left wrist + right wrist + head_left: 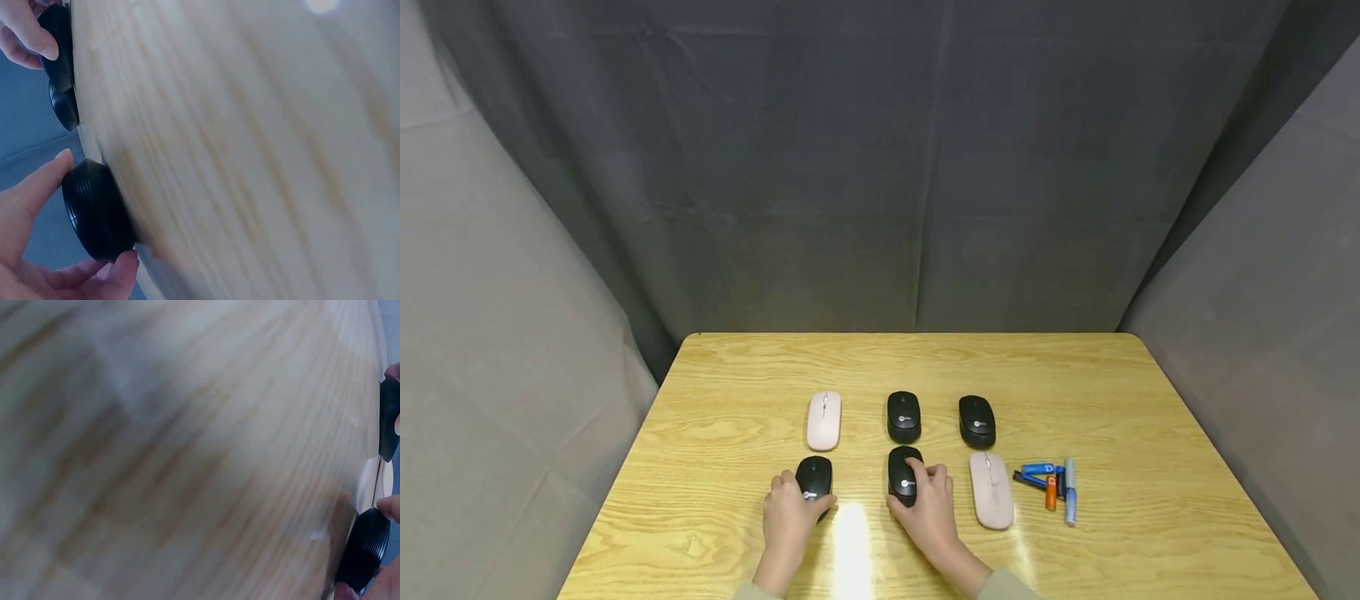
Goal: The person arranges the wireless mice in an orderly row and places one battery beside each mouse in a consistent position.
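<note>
My left hand (787, 514) grips the sides of a black computer mouse (814, 475) at the front left of the group, thumb on one side and fingers on the other. In the left wrist view this mouse (97, 209) sits between thumb and fingertips, at the table surface. My right hand (931, 510) holds a second black mouse (901, 477) near the middle, a finger on its top and the thumb at its left. The right wrist view shows that mouse (365, 547) low at the right edge, pinched between thumb and fingers.
Behind stand a pale pink mouse (824, 421) and two black mice, one in the middle (903, 417) and one to the right (977, 421). Another pink mouse (992, 490) lies right of my right hand. Several batteries (1051, 492) cluster farther right on the wooden table (1150, 517).
</note>
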Available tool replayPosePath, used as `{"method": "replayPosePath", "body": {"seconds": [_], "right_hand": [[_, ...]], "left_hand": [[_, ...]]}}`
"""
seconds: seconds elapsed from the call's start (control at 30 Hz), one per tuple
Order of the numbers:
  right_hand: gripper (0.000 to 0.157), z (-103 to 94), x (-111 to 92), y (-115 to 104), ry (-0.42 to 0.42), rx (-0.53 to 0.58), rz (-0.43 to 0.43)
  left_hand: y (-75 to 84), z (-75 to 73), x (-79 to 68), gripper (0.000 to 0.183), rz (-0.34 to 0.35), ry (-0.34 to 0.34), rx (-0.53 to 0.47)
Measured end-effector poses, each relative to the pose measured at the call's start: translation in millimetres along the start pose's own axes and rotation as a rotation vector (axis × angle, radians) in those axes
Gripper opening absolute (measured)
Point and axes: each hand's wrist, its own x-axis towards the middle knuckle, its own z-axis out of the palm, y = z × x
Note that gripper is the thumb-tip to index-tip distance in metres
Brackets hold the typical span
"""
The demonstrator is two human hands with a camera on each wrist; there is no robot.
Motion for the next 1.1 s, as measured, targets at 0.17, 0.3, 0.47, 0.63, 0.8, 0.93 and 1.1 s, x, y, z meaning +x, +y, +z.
{"method": "replayPosePath", "body": {"seconds": [0.17,0.3,0.47,0.63,0.8,0.93,1.1], "right_hand": [[0.063,-1.9,0,1,-0.021,-0.015,-0.001],[0.064,-9.9,3,0,-0.071,-0.027,-0.021],[0.048,-35.1,17,0,-0.100,0.016,-0.071],[0.036,-69.0,37,9,-0.058,0.068,-0.161],[0.036,-97.0,54,34,0.029,0.069,-0.223],[0.039,-115.8,64,60,0.099,0.049,-0.171],[0.039,-136.6,68,92,0.126,-0.001,-0.040]], "left_hand": [[-0.1,-1.7,0.4,0.080,-0.019,-0.055,-0.007],[-0.6,-6.6,3.6,0.087,-0.018,-0.101,-0.016],[-1.4,-12.5,19.3,0.073,0.073,-0.042,-0.067],[3.8,-15.4,48.4,0.047,0.190,0.063,-0.165],[9.2,-16.7,78.3,0.041,0.263,0.024,-0.204],[8.4,-13.3,98.9,0.044,0.312,-0.072,-0.210],[3.6,-4.9,117.6,0.048,0.330,-0.181,-0.200]]}}
